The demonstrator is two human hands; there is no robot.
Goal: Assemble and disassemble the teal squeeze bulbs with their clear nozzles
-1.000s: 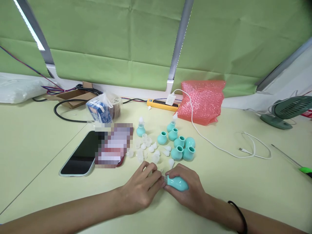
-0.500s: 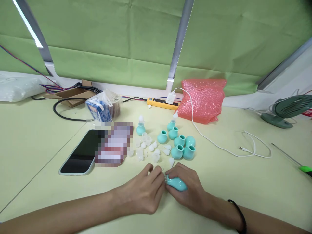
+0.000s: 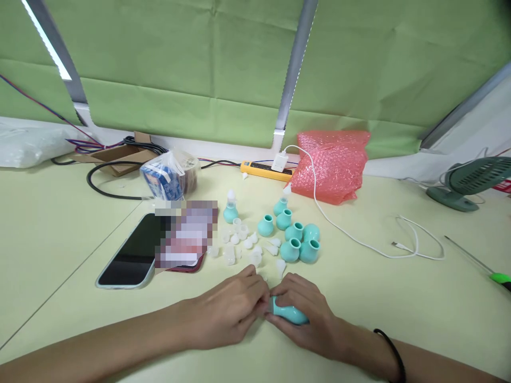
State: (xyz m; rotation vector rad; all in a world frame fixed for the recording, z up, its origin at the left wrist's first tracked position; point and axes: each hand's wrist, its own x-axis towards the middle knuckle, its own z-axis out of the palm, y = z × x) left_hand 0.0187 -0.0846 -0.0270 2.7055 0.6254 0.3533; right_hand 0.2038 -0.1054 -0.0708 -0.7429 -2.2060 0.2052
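My right hand point(image 3: 307, 314) is wrapped round a teal rubber squeeze bulb point(image 3: 289, 311), which lies on its side with its neck toward the left. The closed fingers of my left hand point(image 3: 235, 306) pinch a clear plastic piece point(image 3: 270, 306) at the bulb's neck; most of this piece is hidden by the fingers. Beyond my hands stand several more teal bulbs point(image 3: 290, 249), mostly with open mouths upward. Two bulbs carry a clear section and a white tip, one point(image 3: 230, 207) at the left and one point(image 3: 281, 202) further back. Loose white tips point(image 3: 281, 267) and translucent cups point(image 3: 229, 255) lie among them.
Two phones lie at the left, one black-screened point(image 3: 130, 252), the other partly blurred point(image 3: 187, 236). Behind are a plastic-wrapped package point(image 3: 165, 175), a yellow power strip point(image 3: 263, 170) and red bubble wrap point(image 3: 329, 167). A white cable point(image 3: 351, 242), screwdriver point(image 3: 501, 279) and green fan point(image 3: 475, 181) are at right.
The fingers of my left hand have closed in nearer the bulb's neck and now cover more of the clear piece. Both hands and the bulb have shifted slightly lower in view.
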